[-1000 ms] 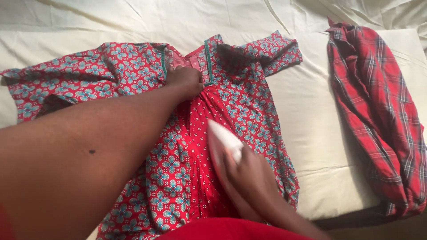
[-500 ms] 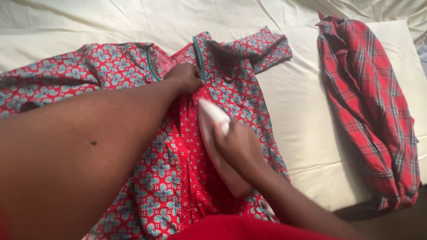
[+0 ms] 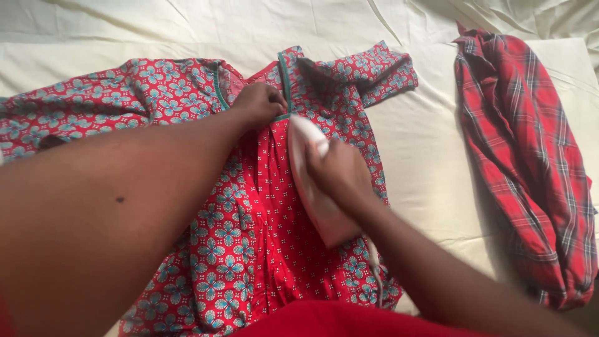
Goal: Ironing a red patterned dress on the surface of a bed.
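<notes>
Red floral dress (image 3: 237, 231) lies flat across the middle of the cream sheet (image 3: 430, 156), collar toward the far edge. Left hand (image 3: 259, 105) has fingers curled, pinching the fabric at the neckline. Right hand (image 3: 337, 175) is wrapped tight around the iron (image 3: 312, 187), its tip just below the left fingers. Plaid shirt (image 3: 530, 162) is bunched along the right edge.

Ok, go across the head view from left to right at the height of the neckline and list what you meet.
Left sleeve of the floral dress → left hand pinching the neckline → white iron under the right hand → bare cream sheet → red plaid shirt.
</notes>
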